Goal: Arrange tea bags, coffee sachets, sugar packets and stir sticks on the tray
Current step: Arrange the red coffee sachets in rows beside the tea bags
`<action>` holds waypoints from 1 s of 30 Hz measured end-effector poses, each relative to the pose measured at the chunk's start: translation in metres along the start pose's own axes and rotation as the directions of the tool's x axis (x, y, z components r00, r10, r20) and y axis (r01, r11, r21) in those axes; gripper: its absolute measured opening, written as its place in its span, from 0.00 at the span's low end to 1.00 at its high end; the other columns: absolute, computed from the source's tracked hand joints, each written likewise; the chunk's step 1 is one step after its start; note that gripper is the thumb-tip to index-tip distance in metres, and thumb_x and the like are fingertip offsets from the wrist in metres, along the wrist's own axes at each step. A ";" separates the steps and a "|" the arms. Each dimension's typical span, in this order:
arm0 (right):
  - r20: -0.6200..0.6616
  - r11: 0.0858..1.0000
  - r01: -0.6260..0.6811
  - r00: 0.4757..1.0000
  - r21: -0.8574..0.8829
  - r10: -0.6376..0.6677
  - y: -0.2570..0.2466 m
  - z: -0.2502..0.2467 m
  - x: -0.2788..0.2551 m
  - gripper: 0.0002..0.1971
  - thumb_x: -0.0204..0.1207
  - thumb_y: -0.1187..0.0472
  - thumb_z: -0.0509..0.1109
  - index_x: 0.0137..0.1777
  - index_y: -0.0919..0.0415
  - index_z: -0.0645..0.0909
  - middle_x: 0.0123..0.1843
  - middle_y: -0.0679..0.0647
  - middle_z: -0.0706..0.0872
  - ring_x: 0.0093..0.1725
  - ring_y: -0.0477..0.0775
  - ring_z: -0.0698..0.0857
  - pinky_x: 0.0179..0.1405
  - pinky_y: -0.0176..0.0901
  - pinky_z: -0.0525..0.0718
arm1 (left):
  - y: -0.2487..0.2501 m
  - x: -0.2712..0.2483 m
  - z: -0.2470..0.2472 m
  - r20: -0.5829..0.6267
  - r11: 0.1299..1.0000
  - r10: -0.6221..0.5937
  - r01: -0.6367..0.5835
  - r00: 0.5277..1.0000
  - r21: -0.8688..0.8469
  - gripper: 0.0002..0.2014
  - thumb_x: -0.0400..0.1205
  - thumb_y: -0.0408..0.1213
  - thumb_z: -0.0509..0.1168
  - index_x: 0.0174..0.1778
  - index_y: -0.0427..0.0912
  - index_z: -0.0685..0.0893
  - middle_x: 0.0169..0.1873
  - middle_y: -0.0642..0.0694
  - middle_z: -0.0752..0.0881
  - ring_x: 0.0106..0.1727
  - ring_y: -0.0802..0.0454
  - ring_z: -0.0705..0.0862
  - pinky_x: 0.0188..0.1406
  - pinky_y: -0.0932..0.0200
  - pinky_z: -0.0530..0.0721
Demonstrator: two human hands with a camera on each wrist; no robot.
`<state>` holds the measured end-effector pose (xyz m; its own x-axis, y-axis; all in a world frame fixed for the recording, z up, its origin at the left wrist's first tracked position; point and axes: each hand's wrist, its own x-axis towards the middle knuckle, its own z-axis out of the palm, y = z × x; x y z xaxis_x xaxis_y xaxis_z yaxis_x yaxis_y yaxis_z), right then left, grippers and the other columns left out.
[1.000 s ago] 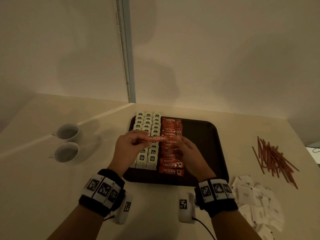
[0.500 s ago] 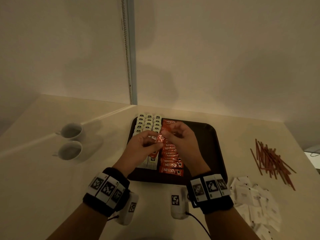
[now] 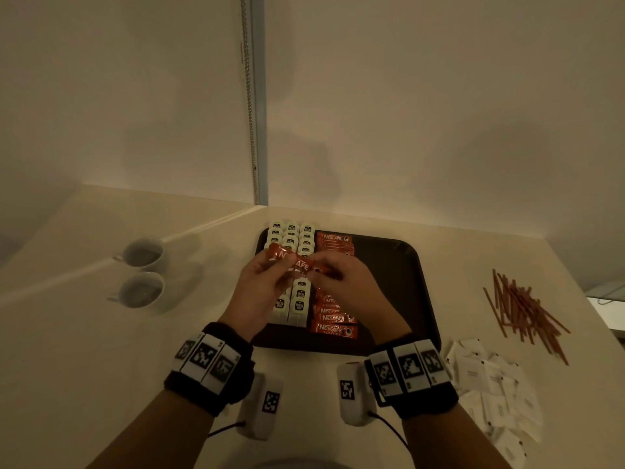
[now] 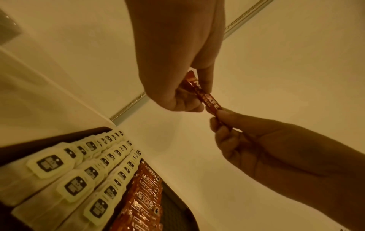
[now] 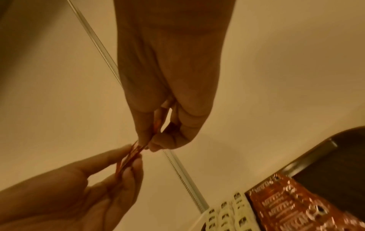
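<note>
Above the tray (image 3: 416,282), both hands, left (image 3: 260,292) and right (image 3: 351,292), pinch a coffee sachet (image 3: 294,262) by its ends; coffee step's on; next it probably goes flat onto the red column (image 3: 333,319).

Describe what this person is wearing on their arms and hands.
Both hands, left hand and right hand, are bare, with no gloves or sleeves. Each wrist carries a black wristband fronted by white tiles printed with black square markers. Beneath each wrist hangs a white camera unit bearing its own marker, with a thin black cable trailing from it.
</note>
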<state>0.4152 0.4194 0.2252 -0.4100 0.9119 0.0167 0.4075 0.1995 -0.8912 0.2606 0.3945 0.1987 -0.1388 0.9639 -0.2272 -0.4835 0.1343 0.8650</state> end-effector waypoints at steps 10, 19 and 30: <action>-0.125 0.997 0.077 0.989 0.010 -0.075 -0.018 -0.012 -0.003 0.06 0.75 0.63 0.72 0.49 0.52 0.83 0.46 0.47 0.85 0.40 0.34 0.83 0.39 0.22 0.80 | -0.010 -0.002 -0.002 0.028 0.995 -0.027 0.029 0.999 -0.091 0.09 0.81 0.24 0.62 0.54 0.34 0.84 0.53 0.37 0.86 0.46 0.50 0.90 0.40 0.68 0.86; -0.088 0.998 -0.027 0.996 -0.057 0.022 -0.002 -0.024 0.001 0.06 0.75 0.62 0.72 0.50 0.51 0.83 0.46 0.47 0.86 0.43 0.44 0.87 0.41 0.29 0.84 | -0.011 0.000 -0.010 0.023 0.998 -0.060 0.060 0.998 0.012 0.09 0.79 0.26 0.65 0.53 0.36 0.87 0.47 0.41 0.91 0.45 0.49 0.90 0.40 0.68 0.87; 0.016 0.944 -0.264 0.962 -0.197 0.272 0.079 -0.038 -0.005 0.05 0.75 0.64 0.71 0.48 0.55 0.81 0.52 0.47 0.84 0.55 0.46 0.83 0.58 0.43 0.83 | -0.002 -0.001 -0.046 0.006 0.920 -0.065 0.057 0.998 0.388 0.09 0.82 0.40 0.66 0.56 0.48 0.86 0.53 0.47 0.89 0.54 0.49 0.86 0.54 0.56 0.82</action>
<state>0.4805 0.4444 0.1724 -0.2963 0.9260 -0.2339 0.6539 0.0181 -0.7564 0.2225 0.3825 0.1765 -0.1023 0.9545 -0.2801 -0.1175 0.2680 0.9562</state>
